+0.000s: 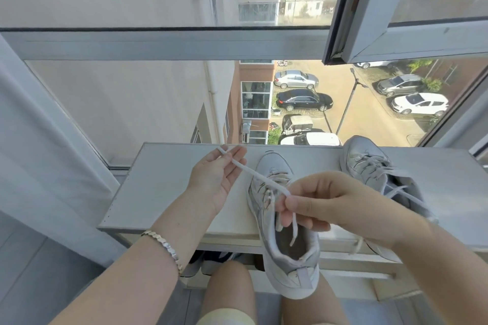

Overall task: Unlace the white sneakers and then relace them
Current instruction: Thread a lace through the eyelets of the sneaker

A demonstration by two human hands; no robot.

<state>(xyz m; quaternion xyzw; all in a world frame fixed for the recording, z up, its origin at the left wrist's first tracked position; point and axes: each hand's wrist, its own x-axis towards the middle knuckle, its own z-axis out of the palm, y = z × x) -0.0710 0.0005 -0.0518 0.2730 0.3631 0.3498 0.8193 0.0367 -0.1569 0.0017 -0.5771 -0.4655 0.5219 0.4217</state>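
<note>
Now | white sneaker [287,269] partly unlaced | left hand [219,174] and right hand [322,200] pinch its taut lace [261,177]

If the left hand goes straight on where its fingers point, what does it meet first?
Likely the window glass behind the shelf: the left hand, pinching the lace, points away over its far edge. Depth is unclear.

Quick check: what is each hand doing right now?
Left hand: pinches the flat white shoelace near its tip.
Right hand: pinches the same shoelace further along, over the nearer white sneaker.
</note>
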